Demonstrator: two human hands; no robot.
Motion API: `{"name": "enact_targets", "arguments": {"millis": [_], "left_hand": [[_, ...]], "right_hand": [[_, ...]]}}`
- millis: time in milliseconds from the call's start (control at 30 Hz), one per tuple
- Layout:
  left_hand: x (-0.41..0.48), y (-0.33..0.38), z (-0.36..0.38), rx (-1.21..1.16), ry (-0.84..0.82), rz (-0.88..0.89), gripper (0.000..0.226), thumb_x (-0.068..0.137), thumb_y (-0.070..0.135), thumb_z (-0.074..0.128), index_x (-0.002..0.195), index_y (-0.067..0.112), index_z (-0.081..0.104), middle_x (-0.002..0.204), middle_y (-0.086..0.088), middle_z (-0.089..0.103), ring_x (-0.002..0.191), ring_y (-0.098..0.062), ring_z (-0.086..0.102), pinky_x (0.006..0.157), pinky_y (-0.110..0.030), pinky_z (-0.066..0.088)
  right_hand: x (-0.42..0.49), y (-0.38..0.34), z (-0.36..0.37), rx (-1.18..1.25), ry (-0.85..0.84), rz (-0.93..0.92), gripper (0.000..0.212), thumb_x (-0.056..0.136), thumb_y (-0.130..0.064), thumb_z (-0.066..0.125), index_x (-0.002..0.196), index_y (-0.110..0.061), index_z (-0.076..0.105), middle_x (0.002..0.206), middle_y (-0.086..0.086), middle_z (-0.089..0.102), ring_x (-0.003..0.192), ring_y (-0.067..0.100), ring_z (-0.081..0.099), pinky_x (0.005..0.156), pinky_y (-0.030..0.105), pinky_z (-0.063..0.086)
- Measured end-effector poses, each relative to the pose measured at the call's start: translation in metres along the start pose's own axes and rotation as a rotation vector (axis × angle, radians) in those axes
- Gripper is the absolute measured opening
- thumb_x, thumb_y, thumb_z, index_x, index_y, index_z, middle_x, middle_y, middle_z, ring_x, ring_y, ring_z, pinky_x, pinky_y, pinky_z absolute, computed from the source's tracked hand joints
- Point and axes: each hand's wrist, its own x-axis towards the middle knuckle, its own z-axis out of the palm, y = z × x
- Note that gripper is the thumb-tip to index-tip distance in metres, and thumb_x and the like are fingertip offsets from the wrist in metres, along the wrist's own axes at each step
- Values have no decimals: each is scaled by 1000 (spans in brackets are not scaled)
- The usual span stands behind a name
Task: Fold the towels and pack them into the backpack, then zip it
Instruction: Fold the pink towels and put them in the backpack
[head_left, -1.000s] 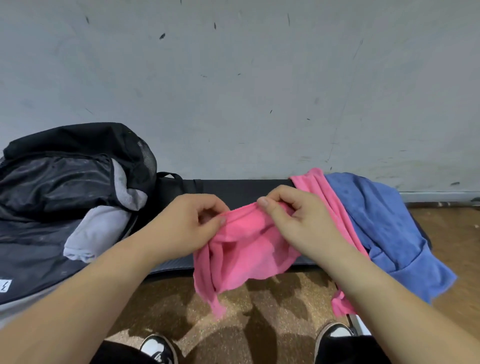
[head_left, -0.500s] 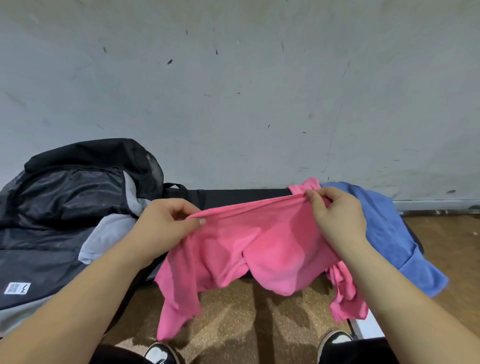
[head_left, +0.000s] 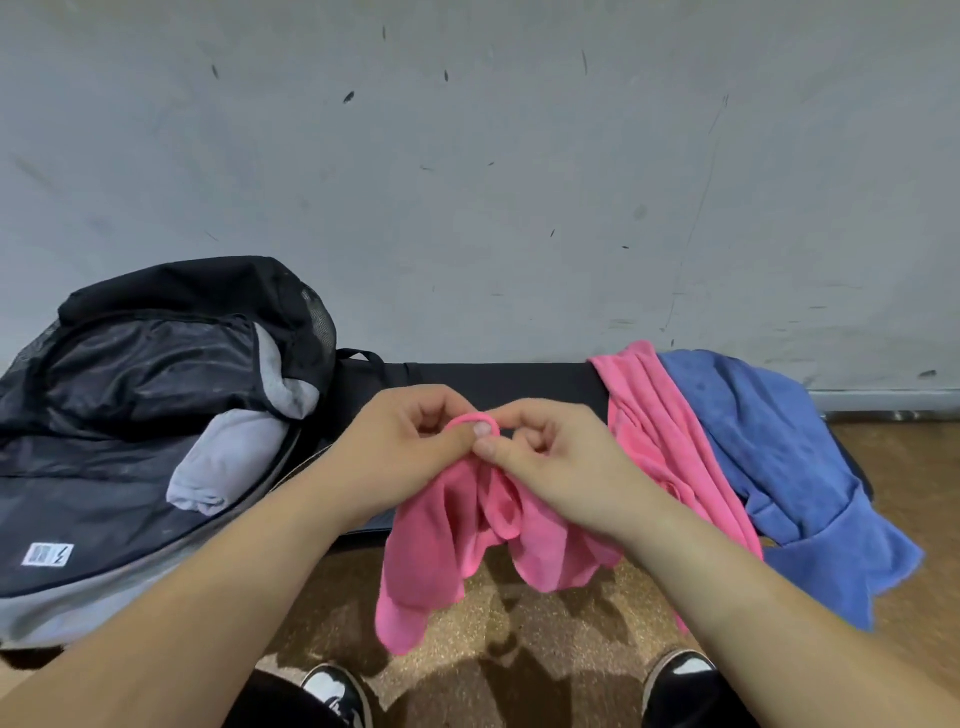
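Bare indoor room, type unclear: scuffed grey wall (head_left: 467, 182), speckled brown floor (head_left: 524, 654), low black bench (head_left: 493, 384) against wall.

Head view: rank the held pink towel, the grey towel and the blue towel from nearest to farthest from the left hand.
1. pink towel: centre, pinched by the left hand itself.
2. grey towel: to the left, sticking out of the backpack.
3. blue towel: far right on the black bench, beyond the right hand.
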Motion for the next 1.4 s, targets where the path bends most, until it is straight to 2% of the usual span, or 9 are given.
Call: {"name": "enact_targets", "arguments": {"millis": [100,300,500,733,833,967,1067,1200,1400], "left_hand": [[4,-3,-5,43,-17,9,3,92,17,80,93,14,78,90,-8,80,81,-14,70,77,-33,57],[14,-14,-25,339,-19,-70,13,83,31,88,87,23,79,81,-6,80,71,-17,73,73,-45,61],[17,-17,-52,439,161,-161,24,78,31,91,73,14,75,63,2,66,53,1,53,51,-15,42],[16,-1,-18,143,93,-77,3,92,14,79,93,16,81,88,-2,80,79,-5,71,71,-23,56],[20,-1,-6,224,76,-15,16,93,12,75,100,25,80,92,8,80,85,-1,72,77,-20,56],[24,4,7,386,70,88,42,91,22,78,132,28,69,104,16,72,90,5,65,85,-19,52],[25,7,9,462,-3,116,33,92,25,78,124,29,74,114,15,72,105,2,65,97,-23,51],[29,2,13,434,16,137,12,89,27,80,99,34,80,96,8,71,92,-4,68,86,-35,55],[38,0,4,455,275,157,5,92,21,75,90,24,78,91,9,73,90,-5,66,84,-27,53]], "right_hand": [[9,11,-8,-151,58,-10,21,93,-33,77,82,-16,74,73,20,69,60,11,54,60,30,45],[29,29,-34,-201,344,59,22,97,-27,71,80,-12,70,64,4,65,57,7,50,58,27,44],[42,56,-55,-266,456,160,21,98,-30,69,82,-16,70,68,-3,64,61,10,53,65,31,42],[37,33,-32,80,232,167,18,93,-13,75,106,-25,73,70,-2,61,70,12,58,77,35,53],[31,14,-20,24,156,43,33,91,3,70,112,-23,69,77,1,72,71,9,64,79,27,54],[23,2,-14,-44,111,-82,38,88,-3,78,116,-24,62,83,3,79,78,19,70,78,27,53],[24,5,-20,-6,140,-90,39,87,-4,80,112,-25,59,85,2,80,82,25,72,79,30,54],[23,6,-23,70,189,-66,37,84,-4,84,108,-18,60,82,5,79,80,37,69,79,44,56],[25,21,-46,-86,85,80,13,85,-25,85,85,-16,75,67,3,61,64,11,54,65,32,46]]}}
